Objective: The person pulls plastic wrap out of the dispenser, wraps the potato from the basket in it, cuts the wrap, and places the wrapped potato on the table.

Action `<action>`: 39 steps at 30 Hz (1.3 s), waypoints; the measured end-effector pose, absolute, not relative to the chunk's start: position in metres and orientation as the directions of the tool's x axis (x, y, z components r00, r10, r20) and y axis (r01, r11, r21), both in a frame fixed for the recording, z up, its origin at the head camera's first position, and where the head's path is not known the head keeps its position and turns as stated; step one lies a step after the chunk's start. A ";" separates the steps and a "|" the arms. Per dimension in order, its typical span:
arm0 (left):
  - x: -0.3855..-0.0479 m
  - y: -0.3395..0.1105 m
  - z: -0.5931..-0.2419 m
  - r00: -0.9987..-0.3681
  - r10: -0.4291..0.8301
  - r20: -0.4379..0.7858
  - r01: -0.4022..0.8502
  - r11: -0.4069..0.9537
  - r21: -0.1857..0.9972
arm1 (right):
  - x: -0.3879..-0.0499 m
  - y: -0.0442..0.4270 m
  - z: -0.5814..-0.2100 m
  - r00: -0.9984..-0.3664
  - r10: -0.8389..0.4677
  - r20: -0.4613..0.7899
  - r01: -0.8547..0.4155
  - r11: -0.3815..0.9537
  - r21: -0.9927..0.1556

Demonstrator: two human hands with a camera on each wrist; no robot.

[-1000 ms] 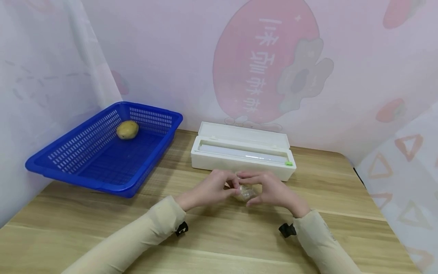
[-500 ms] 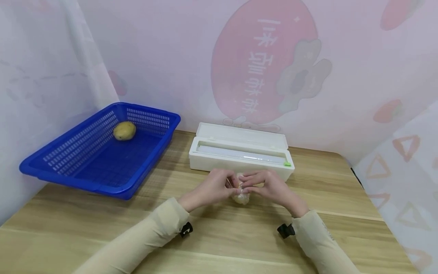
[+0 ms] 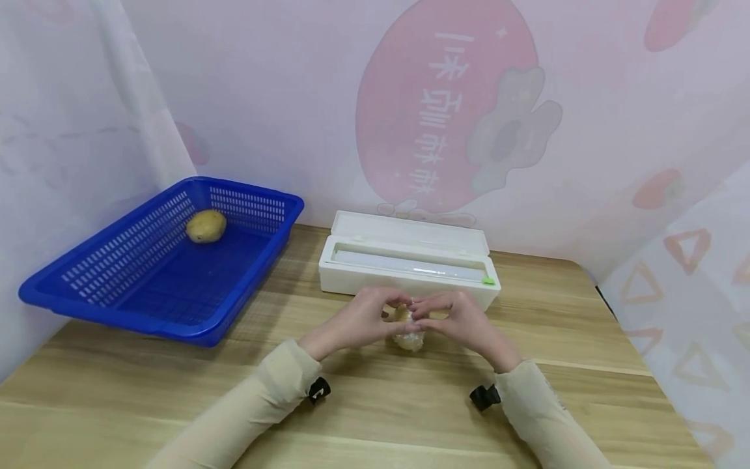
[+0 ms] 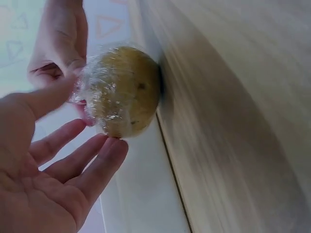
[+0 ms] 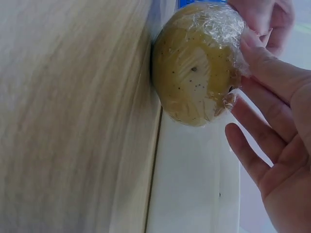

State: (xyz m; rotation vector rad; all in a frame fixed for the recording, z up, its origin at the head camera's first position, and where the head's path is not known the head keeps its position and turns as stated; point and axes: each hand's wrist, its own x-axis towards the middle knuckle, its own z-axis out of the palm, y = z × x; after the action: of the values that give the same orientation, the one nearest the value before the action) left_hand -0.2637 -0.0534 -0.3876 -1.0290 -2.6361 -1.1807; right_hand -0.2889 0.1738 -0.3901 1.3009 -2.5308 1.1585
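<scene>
A yellow potato (image 3: 409, 341) wrapped in clear cling film (image 5: 218, 24) rests on the wooden table, between both hands. My left hand (image 3: 366, 322) holds it from the left: the left wrist view shows the thumb on the bunched film and fingertips against the potato's side. From the right, my right hand (image 3: 465, 324) pinches the film at the top with thumb and forefinger. Its other fingers spread beside the potato in the right wrist view. Both hands' fingertips meet over the top and partly hide it in the head view.
Just behind the hands stands a white cling film dispenser (image 3: 346, 280), lid raised, with a film roll (image 3: 404, 264) and a green slider (image 3: 488, 281). At the left, a blue basket (image 3: 170, 293) contains another potato (image 3: 206, 226). A printed curtain (image 3: 293, 98) hangs behind the table.
My right thumb and fingers have moved in to meet the left hand's at the potato's top. The potato has been turned, and the head view has shifted slightly.
</scene>
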 end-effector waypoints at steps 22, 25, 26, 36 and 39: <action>-0.273 -0.061 -0.392 -0.857 0.463 0.224 0.471 0.532 0.704 | -0.295 0.178 -0.395 -0.734 -0.632 0.249 -0.584 0.398 -0.708; -0.274 -0.060 -0.390 -0.868 0.449 0.211 0.453 0.545 0.705 | -0.296 0.177 -0.396 -0.768 -0.598 0.227 -0.524 0.383 -0.761; -0.274 -0.059 -0.390 -0.871 0.444 0.210 0.450 0.548 0.705 | -0.297 0.176 -0.396 -0.776 -0.591 0.222 -0.511 0.383 -0.769; -0.273 -0.057 -0.389 -0.875 0.429 0.224 0.453 0.561 0.693 | -0.299 0.174 -0.398 -0.842 -0.520 0.141 -0.386 0.399 -0.832; -0.272 -0.058 -0.390 -0.874 0.425 0.236 0.457 0.549 0.700 | -0.296 0.169 -0.398 -0.863 -0.487 0.136 -0.346 0.372 -0.861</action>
State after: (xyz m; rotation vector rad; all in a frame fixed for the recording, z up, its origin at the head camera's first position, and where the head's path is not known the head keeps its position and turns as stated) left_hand -0.2724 -0.0578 -0.3900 -0.7780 -2.7304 -1.2514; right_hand -0.2963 0.1691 -0.3979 0.8307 -2.7159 1.6461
